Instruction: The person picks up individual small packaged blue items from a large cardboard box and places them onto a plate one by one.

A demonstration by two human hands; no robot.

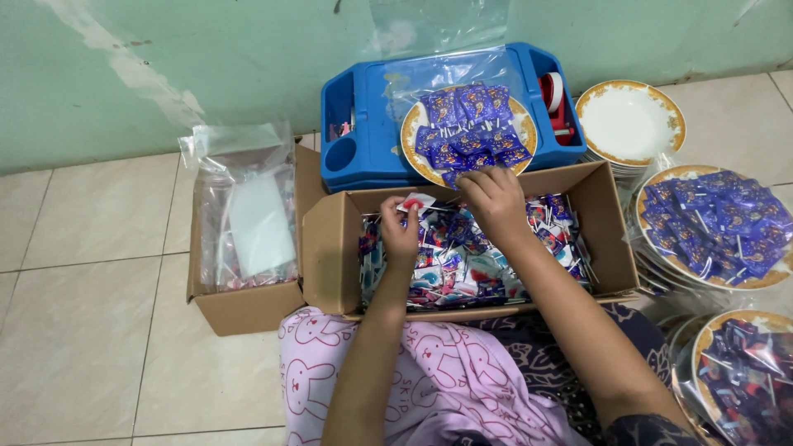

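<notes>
A cardboard box (326, 248) in front of my lap is full of small wrapped candies (462, 264). Inside it, my left hand (400, 233) pinches a white and red candy wrapper (415, 201). My right hand (496, 202) reaches over the far wall of the box, fingertips at the blue sachets (469, 124). Those sachets are piled on a gold-rimmed plate (410, 125) that rests on a blue plastic tray (368, 107); whether the hand holds one is hidden.
A second cardboard box (248, 306) at left holds a clear plastic bag (244, 206). At right stand an empty stack of gold-rimmed plates (628, 120) and wrapped plates of blue sachets (714, 219), (747, 372). A green wall runs behind.
</notes>
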